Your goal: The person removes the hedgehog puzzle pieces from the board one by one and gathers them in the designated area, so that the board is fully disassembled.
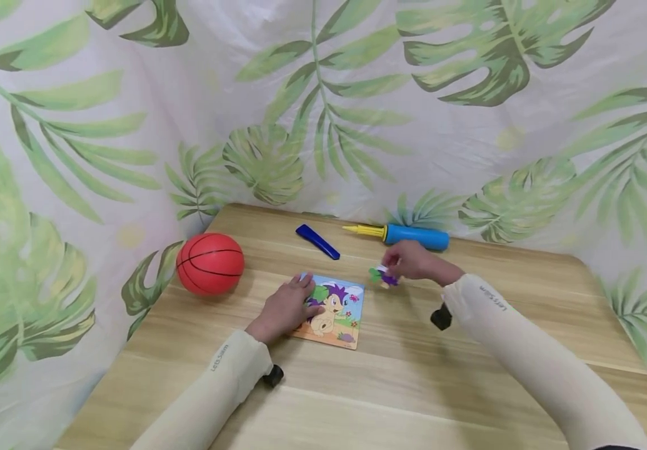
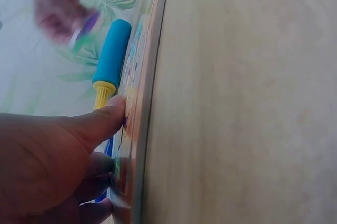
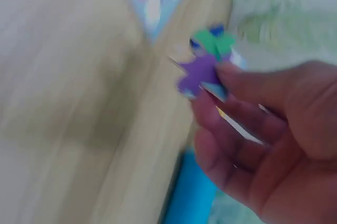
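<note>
A hedgehog jigsaw puzzle (image 1: 337, 312) in a flat square board lies mid-table in the head view. My left hand (image 1: 288, 307) rests on its left part, with spread fingers and the thumb across the picture. In the left wrist view the left thumb (image 2: 108, 124) lies against the board's face. To the right of the board, my right hand (image 1: 410, 259) pinches purple and green puzzle pieces (image 1: 385, 276) above the table. Up close, these puzzle pieces (image 3: 202, 71) sit between thumb and fingertips, slightly blurred; how many there are I cannot tell.
A red basketball (image 1: 209, 264) sits at the table's left edge. Behind the board lies a dark blue flat handle-like object (image 1: 317, 242). A blue and yellow hand pump (image 1: 417, 237) lies along the back edge, just beyond the right hand. Leaf-printed cloth (image 1: 357, 125) hangs behind the table.
</note>
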Motion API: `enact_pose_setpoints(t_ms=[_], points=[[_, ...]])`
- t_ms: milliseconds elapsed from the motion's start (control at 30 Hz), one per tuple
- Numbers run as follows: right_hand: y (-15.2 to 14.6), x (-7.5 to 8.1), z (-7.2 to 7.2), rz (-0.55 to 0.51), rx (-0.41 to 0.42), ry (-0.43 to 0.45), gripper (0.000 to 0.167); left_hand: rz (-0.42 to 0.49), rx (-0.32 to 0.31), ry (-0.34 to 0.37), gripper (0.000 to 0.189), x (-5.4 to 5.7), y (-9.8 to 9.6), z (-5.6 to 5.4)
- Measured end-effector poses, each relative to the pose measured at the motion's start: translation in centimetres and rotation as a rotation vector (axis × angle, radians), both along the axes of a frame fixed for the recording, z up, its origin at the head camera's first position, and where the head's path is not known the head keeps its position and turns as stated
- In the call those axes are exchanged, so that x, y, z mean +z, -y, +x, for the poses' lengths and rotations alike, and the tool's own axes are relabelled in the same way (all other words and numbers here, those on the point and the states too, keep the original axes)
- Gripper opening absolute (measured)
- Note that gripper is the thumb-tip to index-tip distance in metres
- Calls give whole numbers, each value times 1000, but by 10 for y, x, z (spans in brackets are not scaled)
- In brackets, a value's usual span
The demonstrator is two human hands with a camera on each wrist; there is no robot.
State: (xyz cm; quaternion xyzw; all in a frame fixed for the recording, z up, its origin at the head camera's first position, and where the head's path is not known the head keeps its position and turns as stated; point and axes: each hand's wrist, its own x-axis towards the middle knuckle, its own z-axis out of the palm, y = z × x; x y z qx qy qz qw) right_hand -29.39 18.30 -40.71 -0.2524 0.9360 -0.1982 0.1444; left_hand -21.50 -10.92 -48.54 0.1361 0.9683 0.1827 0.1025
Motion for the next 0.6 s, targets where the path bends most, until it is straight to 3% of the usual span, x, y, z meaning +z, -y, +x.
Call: enact_pose_setpoints(t_ms=[100, 233, 467, 600], points=[[-29, -4, 2, 44, 64, 87, 7, -6, -7, 1, 75, 1, -1, 1], [-44, -11, 8, 88, 93, 152, 11, -15, -15, 0, 75, 2, 1, 0], [-56, -23, 13, 114, 36, 182, 9, -26, -22, 2, 74, 4, -2, 0], [-58, -24, 13, 141, 18, 109, 10, -5, -20, 15, 74, 3, 0, 0]])
